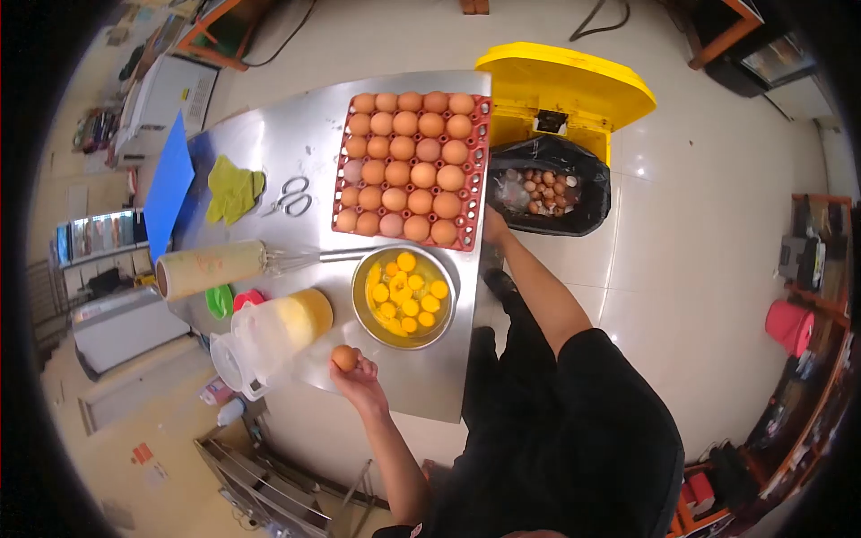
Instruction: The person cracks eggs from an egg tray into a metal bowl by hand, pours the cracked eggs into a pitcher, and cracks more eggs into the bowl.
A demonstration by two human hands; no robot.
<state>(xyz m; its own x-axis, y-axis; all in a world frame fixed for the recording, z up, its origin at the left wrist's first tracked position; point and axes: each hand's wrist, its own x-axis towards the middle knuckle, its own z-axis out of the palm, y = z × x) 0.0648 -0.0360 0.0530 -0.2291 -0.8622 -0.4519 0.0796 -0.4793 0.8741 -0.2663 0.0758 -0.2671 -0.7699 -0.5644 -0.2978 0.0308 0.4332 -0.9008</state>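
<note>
My left hand (360,381) holds a brown egg (343,359) in its fingertips, just below and left of a metal bowl (451,309). Several yellow yolks (410,307) lie in clear egg white inside the bowl. A red tray (471,211) full of brown eggs (405,123) rests on the steel table above the bowl. My right hand (492,226) is at the table's right edge, beside the open bin; its fingers are hidden.
A yellow bin (574,85) with a black liner (587,184) holds eggshells (545,193). On the steel table (305,117) are scissors (291,197), a green cloth (235,190), a whisk (291,258), a cylindrical container (211,269) and a plastic jug (278,332).
</note>
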